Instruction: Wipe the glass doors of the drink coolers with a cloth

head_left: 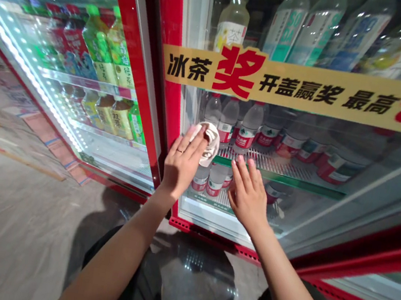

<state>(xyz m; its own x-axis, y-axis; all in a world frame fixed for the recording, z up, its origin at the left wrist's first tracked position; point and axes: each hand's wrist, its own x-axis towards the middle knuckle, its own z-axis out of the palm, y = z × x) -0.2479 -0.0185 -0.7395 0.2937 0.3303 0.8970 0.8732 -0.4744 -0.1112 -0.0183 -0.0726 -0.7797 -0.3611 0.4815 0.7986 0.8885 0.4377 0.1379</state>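
Observation:
My left hand (182, 160) presses a crumpled white cloth (207, 141) flat against the glass door (337, 157) of a red drinks fridge; a ring shows on one finger. My right hand (249, 194) lies just to the right of it, fingers stretched out on the same glass, holding nothing. Behind the glass stand water bottles with red labels (247, 132) on a wire shelf. A yellow banner with red and black characters (310, 89) runs across the door above both hands.
A second lit fridge (84, 64) full of green and yellow bottles stands at the left, its red frame (151, 75) meeting this door. Taller clear bottles (234, 17) fill the upper shelf. Grey floor (0, 219) lies at the lower left; my dark-clothed knees are below.

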